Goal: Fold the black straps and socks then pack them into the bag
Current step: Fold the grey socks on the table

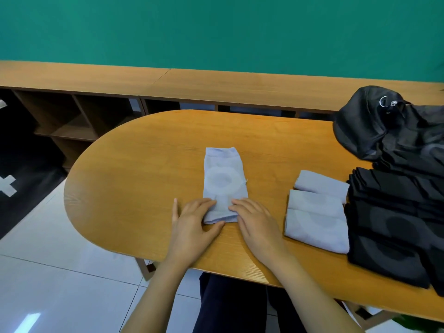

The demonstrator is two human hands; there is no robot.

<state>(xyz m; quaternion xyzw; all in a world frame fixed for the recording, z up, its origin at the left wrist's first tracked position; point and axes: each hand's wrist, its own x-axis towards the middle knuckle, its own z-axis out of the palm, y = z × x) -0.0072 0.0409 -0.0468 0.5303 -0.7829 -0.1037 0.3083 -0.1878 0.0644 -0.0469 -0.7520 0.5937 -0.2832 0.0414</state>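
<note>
A pale grey sock (224, 181) lies lengthwise in the middle of the wooden table (134, 169), its near end folded over. My left hand (192, 224) and my right hand (257, 222) press that folded end down with flat fingers, one at each side. To the right lie two folded grey socks (317, 212). Beyond them sits a stack of folded black straps (389, 227). A black bag (374, 131) lies slumped at the table's far right.
A long wooden shelf unit (168, 85) runs along the green wall behind the table. White tiled floor and a dark mat (21, 179) lie to the left. My legs show under the table's near edge.
</note>
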